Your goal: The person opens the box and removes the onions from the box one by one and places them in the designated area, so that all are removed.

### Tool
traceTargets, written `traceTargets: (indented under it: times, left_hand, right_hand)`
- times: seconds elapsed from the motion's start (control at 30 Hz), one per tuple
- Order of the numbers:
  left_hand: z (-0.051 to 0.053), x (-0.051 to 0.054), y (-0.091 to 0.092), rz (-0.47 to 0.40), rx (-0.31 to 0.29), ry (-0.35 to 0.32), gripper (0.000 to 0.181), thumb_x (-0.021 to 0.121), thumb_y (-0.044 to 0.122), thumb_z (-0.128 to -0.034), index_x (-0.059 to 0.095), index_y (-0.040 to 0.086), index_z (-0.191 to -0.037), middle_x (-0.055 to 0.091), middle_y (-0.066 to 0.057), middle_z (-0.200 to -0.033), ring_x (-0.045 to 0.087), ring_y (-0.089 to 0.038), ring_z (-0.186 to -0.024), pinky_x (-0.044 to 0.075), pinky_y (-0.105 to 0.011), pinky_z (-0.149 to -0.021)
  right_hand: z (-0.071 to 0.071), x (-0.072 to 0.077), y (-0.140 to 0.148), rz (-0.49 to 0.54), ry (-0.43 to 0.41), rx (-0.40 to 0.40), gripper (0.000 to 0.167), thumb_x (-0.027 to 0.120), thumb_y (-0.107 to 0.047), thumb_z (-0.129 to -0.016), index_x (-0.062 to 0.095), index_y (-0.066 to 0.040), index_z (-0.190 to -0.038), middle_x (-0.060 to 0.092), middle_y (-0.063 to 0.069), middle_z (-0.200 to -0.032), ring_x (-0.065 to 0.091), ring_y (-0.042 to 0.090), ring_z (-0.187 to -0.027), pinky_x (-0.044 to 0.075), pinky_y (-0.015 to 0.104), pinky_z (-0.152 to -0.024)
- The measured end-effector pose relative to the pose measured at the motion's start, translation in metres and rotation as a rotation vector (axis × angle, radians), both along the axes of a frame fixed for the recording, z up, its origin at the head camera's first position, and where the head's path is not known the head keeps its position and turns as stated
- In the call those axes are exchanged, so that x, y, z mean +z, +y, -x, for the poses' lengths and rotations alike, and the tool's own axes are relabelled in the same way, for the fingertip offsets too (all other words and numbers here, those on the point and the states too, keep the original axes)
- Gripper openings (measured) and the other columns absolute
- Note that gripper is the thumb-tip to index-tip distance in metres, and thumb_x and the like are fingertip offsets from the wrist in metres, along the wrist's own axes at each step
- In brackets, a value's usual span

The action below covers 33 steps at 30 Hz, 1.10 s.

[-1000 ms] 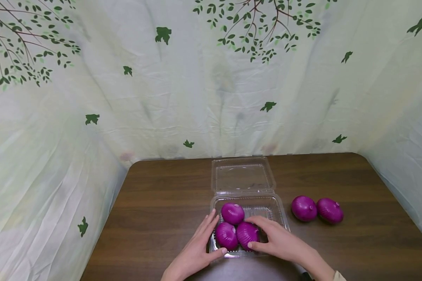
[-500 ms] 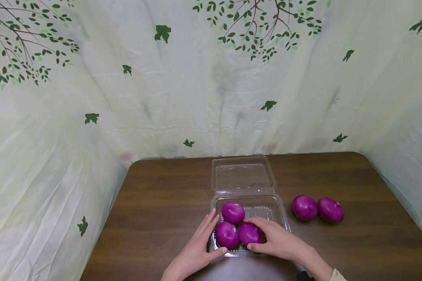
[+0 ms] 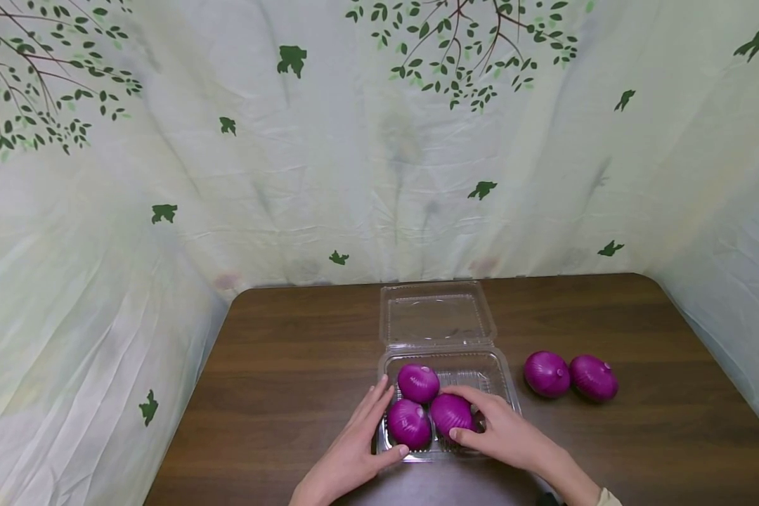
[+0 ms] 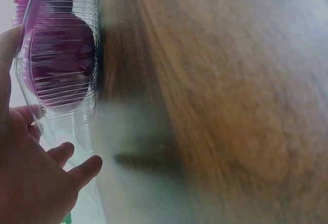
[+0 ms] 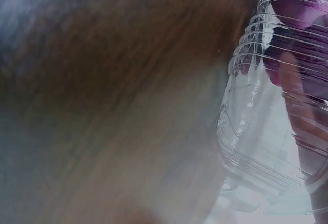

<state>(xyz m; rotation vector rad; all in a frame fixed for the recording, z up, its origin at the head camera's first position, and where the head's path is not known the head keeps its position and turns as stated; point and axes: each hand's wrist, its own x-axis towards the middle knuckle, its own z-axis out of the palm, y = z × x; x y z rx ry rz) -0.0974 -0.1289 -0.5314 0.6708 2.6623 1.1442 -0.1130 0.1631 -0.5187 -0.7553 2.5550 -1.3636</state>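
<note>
A clear plastic clamshell container (image 3: 481, 379) sits on the table with its lid (image 3: 439, 316) folded back. Inside are three purple-red onions: one at the back left (image 3: 419, 383), one at the front left (image 3: 409, 424), and the front-right onion (image 3: 452, 414). My right hand (image 3: 509, 434) grips that last onion between thumb and fingers. My left hand (image 3: 360, 446) rests at the container's left side, fingers straight along the wall and thumb at the front corner. In the left wrist view, the left hand (image 4: 38, 178) lies beside the ribbed wall. Through the plastic, the right wrist view shows a finger (image 5: 294, 83) against an onion.
Two more onions, a left one (image 3: 547, 374) and a right one (image 3: 593, 378), lie together on the brown wooden table (image 3: 291, 365) right of the container. A pale curtain (image 3: 354, 176) with printed leaves hangs behind and around the table.
The onion in my right hand has turned and shifted slightly right, away from the front-left onion. My left hand and the container stay where they were.
</note>
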Motion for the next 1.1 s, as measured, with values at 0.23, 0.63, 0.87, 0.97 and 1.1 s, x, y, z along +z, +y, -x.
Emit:
traceTargets:
  times: [0.23, 0.63, 0.87, 0.97, 1.1]
  left_hand:
    - [0.000, 0.001, 0.000, 0.012, 0.003, 0.008, 0.090, 0.066, 0.057, -0.0872, 0.026, 0.018, -0.157, 0.009, 0.004, -0.165, 0.012, -0.034, -0.148, 0.029, -0.064, -0.106]
    - [0.000, -0.001, 0.000, 0.026, 0.006, 0.019, 0.089, 0.067, 0.056, -0.0867, 0.027, 0.020, -0.157, 0.010, 0.005, -0.164, 0.013, -0.032, -0.148, 0.029, -0.064, -0.106]
    - [0.000, 0.000, 0.000, 0.027, 0.007, 0.015, 0.090, 0.067, 0.057, -0.0867, 0.026, 0.020, -0.157, 0.010, 0.005, -0.164, 0.014, -0.034, -0.148, 0.030, -0.065, -0.105]
    - [-0.001, 0.000, 0.000, 0.027, 0.007, 0.005, 0.090, 0.067, 0.058, -0.0865, 0.026, 0.020, -0.157, 0.009, 0.006, -0.165, 0.014, -0.034, -0.148, 0.029, -0.065, -0.105]
    - [0.000, -0.001, -0.001, 0.029, 0.011, -0.002, 0.090, 0.066, 0.059, -0.0861, 0.026, 0.021, -0.157, 0.008, 0.008, -0.164, 0.013, -0.034, -0.148, 0.030, -0.065, -0.105]
  right_hand:
    - [0.001, 0.001, 0.002, 0.122, -0.052, -0.033, 0.048, 0.070, -0.026, -0.090, 0.056, -0.020, -0.136, 0.065, 0.001, -0.119, 0.064, 0.011, -0.098, 0.055, 0.031, -0.079]
    - [-0.001, 0.004, 0.004, 0.337, -0.087, -0.083, 0.050, 0.069, -0.012, -0.092, 0.053, -0.006, -0.138, 0.056, 0.017, -0.134, 0.065, 0.020, -0.105, 0.056, 0.033, -0.082]
    - [-0.007, 0.007, 0.011, 0.315, -0.052, -0.157, 0.053, 0.072, -0.013, -0.090, 0.053, -0.011, -0.140, 0.057, 0.015, -0.133, 0.065, 0.018, -0.105, 0.055, 0.033, -0.084]
    - [-0.010, 0.008, 0.015, 0.313, -0.033, -0.192, 0.053, 0.072, -0.012, -0.090, 0.053, -0.011, -0.140, 0.057, 0.013, -0.132, 0.065, 0.017, -0.105, 0.055, 0.032, -0.086]
    - [-0.013, 0.009, 0.023, 0.337, 0.011, -0.235, 0.053, 0.072, -0.008, -0.089, 0.054, -0.008, -0.138, 0.057, 0.013, -0.131, 0.065, 0.017, -0.104, 0.055, 0.032, -0.084]
